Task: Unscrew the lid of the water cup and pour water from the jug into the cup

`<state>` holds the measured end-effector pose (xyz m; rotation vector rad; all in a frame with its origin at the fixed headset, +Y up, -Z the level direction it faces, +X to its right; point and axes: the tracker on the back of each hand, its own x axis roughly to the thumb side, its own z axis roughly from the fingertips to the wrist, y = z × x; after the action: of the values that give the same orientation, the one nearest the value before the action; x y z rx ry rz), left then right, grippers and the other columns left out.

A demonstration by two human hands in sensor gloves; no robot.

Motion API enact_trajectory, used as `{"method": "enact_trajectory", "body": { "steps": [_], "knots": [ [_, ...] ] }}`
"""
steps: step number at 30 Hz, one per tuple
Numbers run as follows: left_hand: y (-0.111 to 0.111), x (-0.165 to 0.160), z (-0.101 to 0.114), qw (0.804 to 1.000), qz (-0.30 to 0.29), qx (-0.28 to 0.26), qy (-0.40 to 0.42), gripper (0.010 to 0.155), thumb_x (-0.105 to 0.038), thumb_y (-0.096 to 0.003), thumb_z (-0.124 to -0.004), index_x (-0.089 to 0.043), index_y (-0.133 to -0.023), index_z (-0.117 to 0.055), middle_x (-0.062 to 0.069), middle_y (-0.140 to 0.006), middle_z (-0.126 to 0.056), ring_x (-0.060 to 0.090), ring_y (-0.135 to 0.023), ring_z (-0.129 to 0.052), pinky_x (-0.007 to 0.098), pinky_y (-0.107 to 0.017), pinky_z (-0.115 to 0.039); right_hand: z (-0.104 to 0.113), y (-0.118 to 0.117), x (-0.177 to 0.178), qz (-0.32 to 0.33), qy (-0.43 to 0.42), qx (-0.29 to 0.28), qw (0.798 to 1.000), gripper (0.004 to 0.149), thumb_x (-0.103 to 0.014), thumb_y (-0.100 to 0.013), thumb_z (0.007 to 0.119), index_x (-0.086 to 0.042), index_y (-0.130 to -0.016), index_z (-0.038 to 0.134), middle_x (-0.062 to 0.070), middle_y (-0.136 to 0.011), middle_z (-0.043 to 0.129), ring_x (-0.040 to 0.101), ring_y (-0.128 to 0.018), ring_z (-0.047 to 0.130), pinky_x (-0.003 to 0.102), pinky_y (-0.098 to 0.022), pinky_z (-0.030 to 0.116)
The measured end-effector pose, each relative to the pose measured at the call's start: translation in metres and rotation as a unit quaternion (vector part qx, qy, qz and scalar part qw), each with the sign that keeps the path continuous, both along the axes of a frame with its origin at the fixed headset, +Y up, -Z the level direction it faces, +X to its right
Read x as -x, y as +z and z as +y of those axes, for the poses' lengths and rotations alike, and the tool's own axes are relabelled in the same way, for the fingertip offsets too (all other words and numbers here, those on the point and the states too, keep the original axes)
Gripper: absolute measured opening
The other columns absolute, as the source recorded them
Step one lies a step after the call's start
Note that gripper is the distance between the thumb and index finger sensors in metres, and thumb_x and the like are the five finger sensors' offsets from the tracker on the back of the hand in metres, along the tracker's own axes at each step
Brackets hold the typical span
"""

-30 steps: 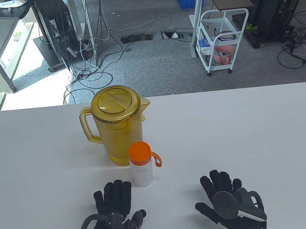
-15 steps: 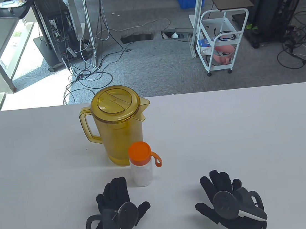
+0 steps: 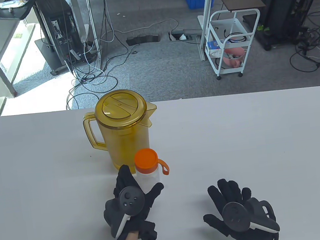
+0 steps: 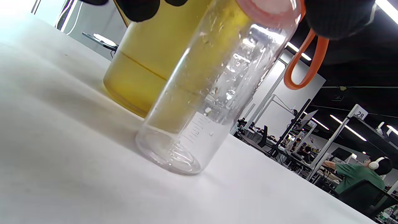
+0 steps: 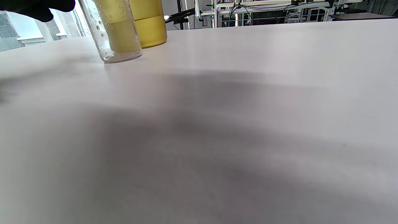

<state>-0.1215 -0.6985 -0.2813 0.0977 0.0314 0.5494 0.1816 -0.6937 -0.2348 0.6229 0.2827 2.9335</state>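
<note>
On the white table stands the amber jug, lid on, liquid filling its lower part. Touching its front stands the clear water cup, seemingly empty, droplets inside, orange lid screwed on. The left hand has its fingers and thumb spread around the cup's body; actual contact is hard to make out. The right hand lies flat, fingers straight, well apart.

One amber jug and one clear cup with one orange lid stand on the counter. Two gloved hands: left, right.
</note>
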Motion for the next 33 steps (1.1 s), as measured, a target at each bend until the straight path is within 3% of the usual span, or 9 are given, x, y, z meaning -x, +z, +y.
{"method": "enact_trajectory", "body": {
  "steps": [11, 18, 21, 26, 33],
  "knots": [
    [-0.017, -0.012, -0.02, 1.0, 0.02, -0.005, -0.022, 0.12, -0.078, -0.051, -0.058, 0.005, -0.115, 0.0, 0.019, -0.123, -0.03, 0.046, -0.116, -0.054, 0.067, -0.077, -0.05, 0.0, 0.0, 0.003, 0.008, 0.004, 0.003, 1.0, 0.086, -0.063, -0.061, 0.049, -0.008, -0.119, 0.018, 0.033, -0.118, 0.009, 0.062, -0.105, 0.015, 0.075, -0.063, 0.016],
    [-0.024, -0.009, -0.028, 0.999, 0.045, -0.018, -0.002, 0.112, -0.078, -0.0508, -0.059, -0.004, -0.116, -0.006, 0.01, -0.12, -0.037, 0.034, -0.115, -0.06, 0.064, -0.078, -0.052, -0.001, 0.0, 0.004, 0.013, 0.004, 0.003, 1.0, 0.086, -0.063, -0.061, 0.049, -0.008, -0.119, 0.017, 0.033, -0.117, 0.008, 0.062, -0.105, 0.015, 0.075, -0.063, 0.016],
    [-0.027, -0.01, -0.028, 0.999, 0.039, -0.02, -0.006, 0.109, -0.079, -0.0515, -0.059, -0.007, -0.117, -0.009, 0.011, -0.12, -0.038, 0.03, -0.113, -0.063, 0.064, -0.079, -0.05, 0.0, 0.0, 0.005, 0.017, 0.007, 0.001, 1.0, 0.086, -0.063, -0.061, 0.049, -0.008, -0.119, 0.018, 0.033, -0.117, 0.008, 0.062, -0.105, 0.015, 0.075, -0.064, 0.016],
    [-0.026, -0.011, -0.022, 0.999, 0.023, -0.038, -0.031, 0.11, -0.08, -0.0509, -0.06, -0.002, -0.117, -0.018, 0.014, -0.117, -0.045, 0.029, -0.106, -0.071, 0.062, -0.077, -0.054, 0.0, 0.0, 0.005, 0.015, 0.004, 0.001, 1.0, 0.086, -0.063, -0.061, 0.049, -0.008, -0.119, 0.018, 0.033, -0.117, 0.008, 0.062, -0.105, 0.015, 0.075, -0.063, 0.016],
    [-0.008, -0.018, -0.006, 0.998, -0.027, -0.062, 0.006, 0.11, -0.082, -0.0498, -0.058, -0.002, -0.117, -0.022, 0.014, -0.116, -0.049, 0.027, -0.103, -0.075, 0.061, -0.078, -0.054, -0.002, 0.0, 0.006, 0.019, 0.01, 0.007, 1.0, 0.086, -0.063, -0.062, 0.049, -0.008, -0.119, 0.017, 0.033, -0.117, 0.008, 0.062, -0.105, 0.015, 0.075, -0.063, 0.016]
  ]
}}
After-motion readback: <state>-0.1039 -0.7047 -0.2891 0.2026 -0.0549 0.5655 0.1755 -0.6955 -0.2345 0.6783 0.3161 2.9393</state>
